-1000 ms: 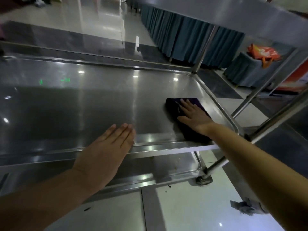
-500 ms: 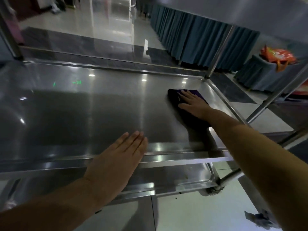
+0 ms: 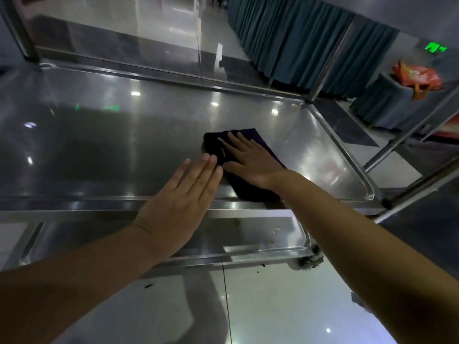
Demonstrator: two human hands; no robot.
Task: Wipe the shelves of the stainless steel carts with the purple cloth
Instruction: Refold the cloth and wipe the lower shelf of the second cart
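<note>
Head view: you're pressing the purple cloth (image 3: 250, 167) flat under your right hand (image 3: 250, 161), fingers straight, near the middle shelf's (image 3: 99, 150) front-right corner; your left hand (image 3: 183, 197) is lying flat beside it. Next, probably, sweeping toward the unwiped left end.

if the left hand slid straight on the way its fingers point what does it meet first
Most likely the purple cloth: the left hand lies flat with fingertips angled up and right, nearly touching the cloth's near edge beside the right hand. How high the left hand sits above the shelf is unclear.
</note>
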